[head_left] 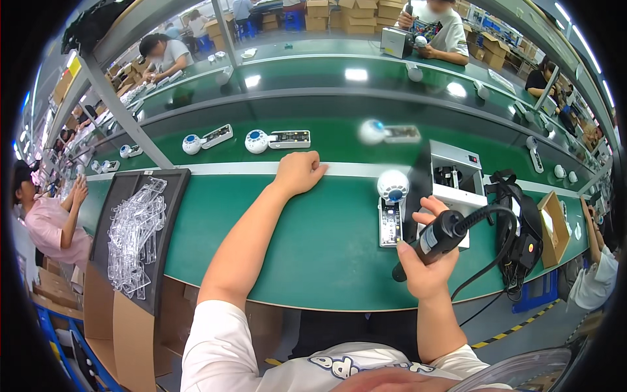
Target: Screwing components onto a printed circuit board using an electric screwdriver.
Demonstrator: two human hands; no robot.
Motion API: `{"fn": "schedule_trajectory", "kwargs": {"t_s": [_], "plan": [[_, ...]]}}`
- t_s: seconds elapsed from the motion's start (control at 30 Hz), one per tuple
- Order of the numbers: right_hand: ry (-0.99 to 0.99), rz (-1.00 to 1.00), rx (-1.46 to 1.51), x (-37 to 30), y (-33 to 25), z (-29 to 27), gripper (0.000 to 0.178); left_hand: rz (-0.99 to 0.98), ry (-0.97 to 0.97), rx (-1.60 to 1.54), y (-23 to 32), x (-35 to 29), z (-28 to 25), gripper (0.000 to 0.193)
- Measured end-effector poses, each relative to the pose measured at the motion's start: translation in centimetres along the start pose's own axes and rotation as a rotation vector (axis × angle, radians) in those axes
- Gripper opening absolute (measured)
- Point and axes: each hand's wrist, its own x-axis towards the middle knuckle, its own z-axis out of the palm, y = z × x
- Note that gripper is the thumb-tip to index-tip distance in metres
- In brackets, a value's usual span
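Green desk (326, 255): spread beneath both arms, edged at its far side by a pale rail (353, 170).
White round-headed device (391, 222): laid just left of the right fingers, its body open and the circuit board exposed.
Device's long axis: pointed away from the wearer; the ball head is set ahead of the right thumb, the near end close by the thumb tip, contact not clear.
Nearer hand: the right hand (431, 277); the left hand (300, 174) is rested at the rail, well apart.
Right fingers: closed around a black corded tool (428, 242), some of them loosely raised on its far side.
Left fingers: curled together; whether anything is enclosed cannot be told.
Obstruction: space right of the device is taken up by the tool and, beyond the right fingers, by a white-and-black machine (457, 171); a cable (513, 225) is looped to their right.
Belt units (256, 141): carried beyond the left fingers.
Clear plastic parts (134, 238): heaped in a dark tray (171, 228), well left of the left fingers.
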Motion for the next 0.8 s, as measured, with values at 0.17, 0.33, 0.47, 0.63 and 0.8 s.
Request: {"fn": "schedule_trajectory", "kwargs": {"t_s": [0.17,0.33,0.47,0.63,0.8], "plan": [[0.011,0.003,-0.001,-0.1,0.1,0.1,0.043,-0.009,-0.005,-0.005,0.0,-0.3,-0.1,0.029],[0.038,0.010,-0.034,-0.5,-0.4,0.2,0.038,0.036,0.042,0.014,0.0,0.1,0.6,0.029],[0.032,0.006,-0.033,-0.8,-1.3,0.7,0.036,0.019,0.044,0.001,-0.7,-0.5,0.3,0.029],[-0.003,0.015,0.003,-1.2,-0.9,0.9,0.037,0.066,0.085,0.034,-0.5,-0.1,0.9,0.028],[0.081,0.081,-0.009,-1.2,-1.0,1.2,0.038,0.066,0.063,0.008,-0.3,-0.4,0.3,0.028]]}}
